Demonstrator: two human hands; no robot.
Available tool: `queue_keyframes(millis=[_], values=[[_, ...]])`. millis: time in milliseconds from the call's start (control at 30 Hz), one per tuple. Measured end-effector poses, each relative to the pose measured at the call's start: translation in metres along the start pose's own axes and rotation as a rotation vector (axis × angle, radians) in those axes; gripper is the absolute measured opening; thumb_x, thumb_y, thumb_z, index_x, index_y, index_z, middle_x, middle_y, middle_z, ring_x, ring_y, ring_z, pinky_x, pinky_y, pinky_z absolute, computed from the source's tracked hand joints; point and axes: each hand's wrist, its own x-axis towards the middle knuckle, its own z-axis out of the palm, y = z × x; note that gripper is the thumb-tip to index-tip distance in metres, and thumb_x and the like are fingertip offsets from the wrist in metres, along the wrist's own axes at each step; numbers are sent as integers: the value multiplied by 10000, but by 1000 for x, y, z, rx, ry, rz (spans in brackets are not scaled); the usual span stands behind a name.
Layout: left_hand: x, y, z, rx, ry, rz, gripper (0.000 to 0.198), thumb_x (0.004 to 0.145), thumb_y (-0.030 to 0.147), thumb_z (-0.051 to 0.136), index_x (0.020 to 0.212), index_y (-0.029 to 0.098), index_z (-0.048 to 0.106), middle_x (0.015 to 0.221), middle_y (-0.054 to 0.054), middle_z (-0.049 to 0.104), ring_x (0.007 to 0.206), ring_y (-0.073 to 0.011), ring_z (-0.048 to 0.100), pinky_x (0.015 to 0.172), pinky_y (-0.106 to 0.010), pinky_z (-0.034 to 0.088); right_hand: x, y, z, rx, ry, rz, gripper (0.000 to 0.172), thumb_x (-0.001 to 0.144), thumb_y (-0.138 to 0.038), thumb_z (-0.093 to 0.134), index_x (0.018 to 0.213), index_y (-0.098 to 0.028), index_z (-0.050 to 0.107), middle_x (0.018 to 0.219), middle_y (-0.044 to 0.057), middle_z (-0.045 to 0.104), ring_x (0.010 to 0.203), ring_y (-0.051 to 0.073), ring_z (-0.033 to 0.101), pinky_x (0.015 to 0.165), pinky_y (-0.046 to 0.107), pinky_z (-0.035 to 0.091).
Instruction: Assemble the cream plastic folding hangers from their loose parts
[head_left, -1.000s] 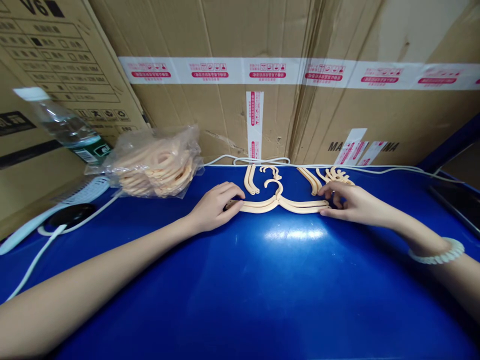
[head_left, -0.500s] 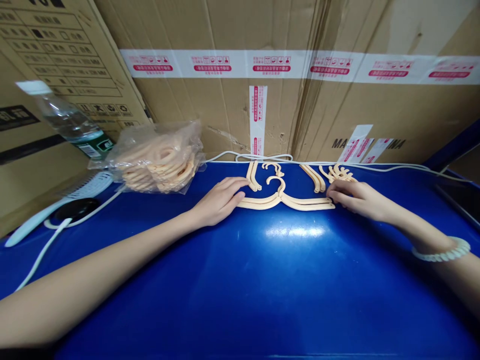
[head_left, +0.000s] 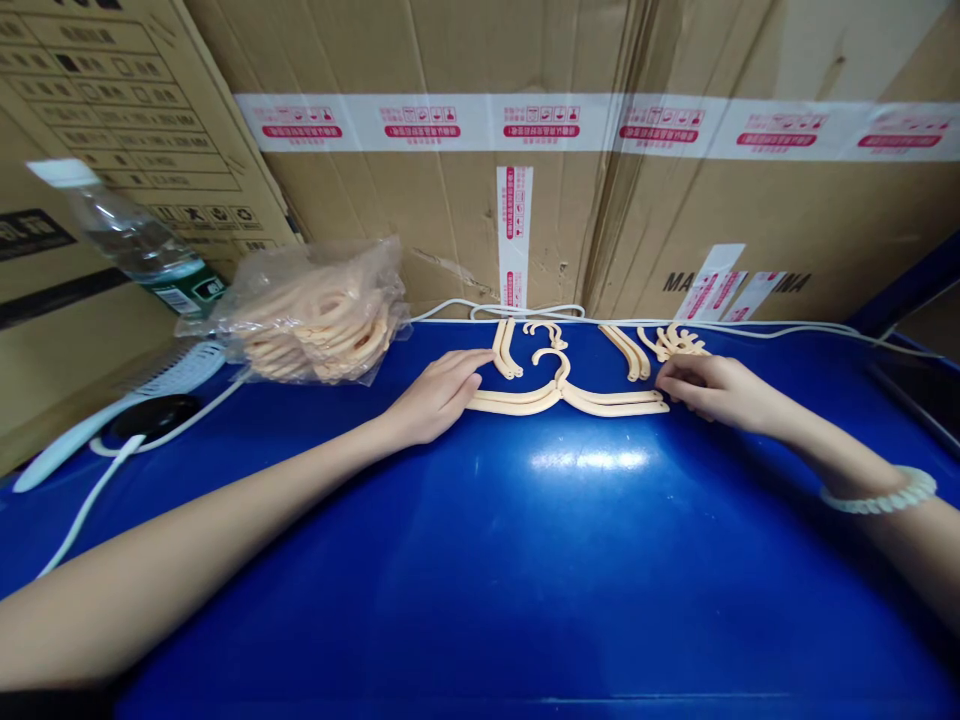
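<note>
A peach-coloured plastic folding hanger (head_left: 561, 385) lies flat on the blue tabletop, hook pointing away from me, arms spread to both sides. My left hand (head_left: 433, 398) rests at its left end with fingers stretched out, covering the tip of that arm. Just beyond my fingertips is a pair of loose hanger arms (head_left: 507, 350). At the hanger's right end, my right hand (head_left: 709, 388) has its fingers curled together; whatever they may hold is hidden. Another pair of arms (head_left: 627, 352), some loose hooks (head_left: 546, 332) and a pile of small hook pieces (head_left: 670, 342) lie behind.
A clear plastic bag (head_left: 319, 315) of peach parts sits at the left, near a water bottle (head_left: 142, 245), a pale hairbrush (head_left: 112, 415) and a black round object (head_left: 154, 418) with a white cable. Large cardboard boxes (head_left: 420, 220) stand along the back edge, with a white cord before them.
The view has shifted slightly. My left hand has slid a little to the left at the hanger's end, while my right hand stays almost where it was, fingertips slightly drawn back.
</note>
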Motion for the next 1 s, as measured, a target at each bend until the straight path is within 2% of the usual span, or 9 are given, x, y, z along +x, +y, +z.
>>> queue_keyframes(millis=[100,233,533,633,700,767,833,933,1000], values=[[1,-1,0,7,45,15,321,1021,288,332,1204,157,561,1292,-140,610,1245,-262,538,1090,-463,399,-1,-1,1,4,50,36,278,852,-468,510,758,-208,542,623,29,650,446,139,540,505,279,415],[2,0,-1,64,191,-18,168,984,263,391,872,200,498,874,-63,580,840,-218,562,807,-371,469,0,0,2,1,123,43,288,832,-492,525,772,-212,552,637,34,667,476,153,565,527,284,423],[2,0,-3,77,308,7,341,959,254,447,673,242,262,642,20,393,628,-173,403,644,-322,356,2,1,5,34,277,-41,238,825,-451,536,796,-217,569,667,40,670,580,195,621,592,306,458],[3,-2,-4,-4,256,16,244,958,292,471,731,223,410,766,-21,566,752,-190,533,766,-344,441,3,-4,7,47,317,-71,234,841,-442,533,801,-216,579,702,51,684,615,203,636,608,308,467],[4,-2,-4,-59,155,32,162,979,313,437,945,203,550,1046,-76,669,1006,-224,600,953,-404,448,5,-9,7,39,333,-107,222,849,-425,533,816,-213,591,728,56,692,645,207,645,620,305,469],[5,-3,-3,-94,40,39,294,1005,336,380,1190,201,565,1319,-99,622,1264,-245,528,1116,-458,362,8,-16,8,12,344,-162,209,853,-403,532,836,-208,607,756,59,703,672,208,650,635,303,467],[6,-3,-3,-105,-46,15,402,1020,366,337,1339,207,524,1465,-91,538,1406,-252,416,1195,-489,271,13,-23,8,-14,345,-223,201,851,-379,533,854,-198,622,773,62,715,689,206,656,650,302,466],[6,-4,-2,-79,-122,-49,467,1030,395,293,1430,238,476,1538,-53,475,1481,-261,317,1230,-548,170,23,-36,9,-36,315,-264,183,844,-333,547,866,-180,644,758,59,723,690,201,668,655,294,467],[5,-4,-1,-62,-154,-68,473,1034,397,276,1449,268,461,1546,-31,467,1487,-262,310,1228,-580,142,32,-46,11,-44,285,-215,149,835,-271,561,874,-167,660,764,59,732,691,193,676,652,280,472]])
